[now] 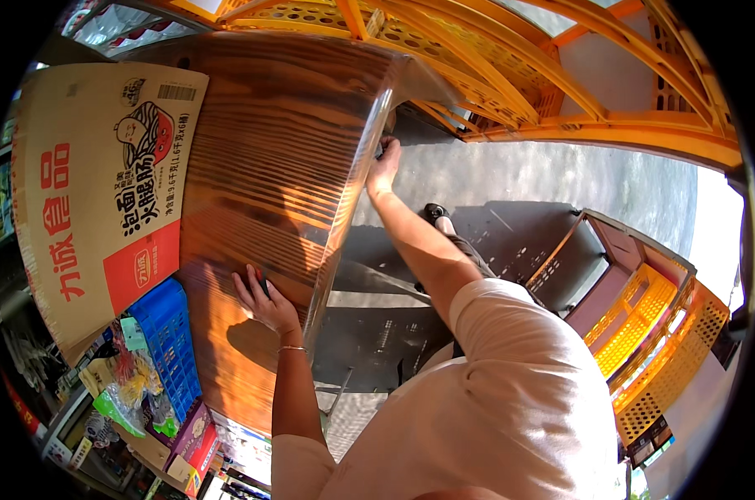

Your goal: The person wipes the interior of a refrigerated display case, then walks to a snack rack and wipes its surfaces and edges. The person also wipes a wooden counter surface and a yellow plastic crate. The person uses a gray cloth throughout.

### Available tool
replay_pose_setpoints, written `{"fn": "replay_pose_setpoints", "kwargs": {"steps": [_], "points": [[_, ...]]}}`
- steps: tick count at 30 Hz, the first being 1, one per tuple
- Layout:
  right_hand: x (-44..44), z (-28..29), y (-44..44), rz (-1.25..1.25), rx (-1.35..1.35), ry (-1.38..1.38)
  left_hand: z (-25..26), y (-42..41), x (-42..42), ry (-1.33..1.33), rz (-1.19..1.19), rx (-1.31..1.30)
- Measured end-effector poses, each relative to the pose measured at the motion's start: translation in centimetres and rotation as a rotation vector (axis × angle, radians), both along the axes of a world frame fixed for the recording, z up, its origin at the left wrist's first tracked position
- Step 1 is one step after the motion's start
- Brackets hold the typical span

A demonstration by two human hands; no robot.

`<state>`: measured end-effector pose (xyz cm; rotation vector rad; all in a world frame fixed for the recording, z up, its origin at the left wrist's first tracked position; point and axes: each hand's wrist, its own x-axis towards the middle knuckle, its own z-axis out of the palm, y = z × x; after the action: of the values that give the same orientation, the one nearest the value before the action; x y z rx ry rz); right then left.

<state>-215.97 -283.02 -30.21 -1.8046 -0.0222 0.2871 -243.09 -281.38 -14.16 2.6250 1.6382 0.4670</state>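
Observation:
A wooden tabletop (271,144) with dark grain lies before me under a clear plastic cover (384,103) that hangs past its edge. My left hand (271,306), with a thin bracelet at the wrist, rests over the wood and holds a small dark and red object (264,284), mostly hidden by the fingers. At the table's right edge, my right hand (385,164) has its fingers curled beside the hanging plastic. Something dark shows at those fingertips, but I cannot tell what it is or whether it is gripped.
A flattened printed cardboard box (90,187) covers the tabletop's left side. Below it stand a blue plastic crate (168,344) and several bagged goods (130,381). Yellow perforated metal racks (465,75) rise beyond the table; another yellow rack (634,319) stands at right on the sunlit floor (540,169).

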Motion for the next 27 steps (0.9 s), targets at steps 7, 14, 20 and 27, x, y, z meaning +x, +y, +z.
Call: {"fn": "replay_pose_setpoints", "kwargs": {"steps": [7,14,20,27], "points": [[-6.5,-4.1,-0.7,0.103,-0.221,0.64,-0.4,0.6,0.8,-0.08,-0.044,-0.013],[5.6,-3.9,2.2,-0.017,-0.037,0.588,-1.4,0.2,-0.4,-0.078,-0.002,-0.049],[4.5,-2.6,1.9,-0.159,-0.167,0.623,-1.1,0.1,0.6,-0.095,0.011,-0.078],[2.4,-13.1,-1.0,-0.502,1.034,1.234,-0.2,-0.5,0.7,0.003,0.0,-0.034]]}}
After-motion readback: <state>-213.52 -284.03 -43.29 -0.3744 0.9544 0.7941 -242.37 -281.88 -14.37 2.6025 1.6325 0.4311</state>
